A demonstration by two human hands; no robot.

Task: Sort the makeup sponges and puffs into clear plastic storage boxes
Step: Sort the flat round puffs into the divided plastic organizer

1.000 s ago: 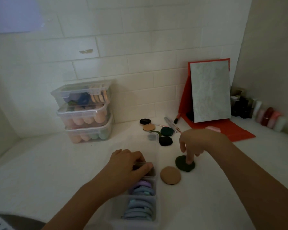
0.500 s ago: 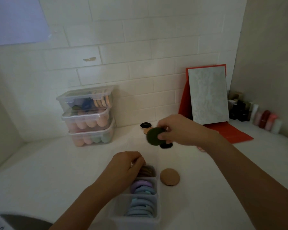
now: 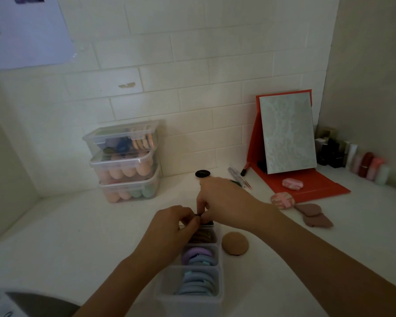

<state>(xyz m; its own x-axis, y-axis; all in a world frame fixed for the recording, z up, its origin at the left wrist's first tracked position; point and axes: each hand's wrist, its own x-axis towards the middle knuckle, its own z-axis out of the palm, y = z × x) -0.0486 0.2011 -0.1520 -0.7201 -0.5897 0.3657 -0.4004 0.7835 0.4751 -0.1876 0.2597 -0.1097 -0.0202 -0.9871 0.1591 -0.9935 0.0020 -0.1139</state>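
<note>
1. Left hand: we see the fingers curled, tips against the dark puff. We cannot tell whether they grip it.
2. Right hand: we see it reaching from the right and pinching the dark puff at the fingertips, close against the left hand.
3. Dark puff: mostly hidden by both hands. We place it over the far compartment of the divided box.
4. Divided box: clear, three compartments, on the counter. We count brown puffs in the far one, purple and blue in the middle, blue in the near one.
5. Tan puff: flat on the counter, just right of the divided box.
6. Box stack: three clear lidded boxes against the wall, which we see filled with sponges and puffs.
7. Black puff: on the counter near the wall, beyond the hands.
8. Mirror: propped on a red stand, far right.
9. Pink puffs: one on the red base, one on the counter just before it.
10. Teardrop puffs: two, brown, touching, right of the hands.
11. Bottles: a row along the right wall.
</note>
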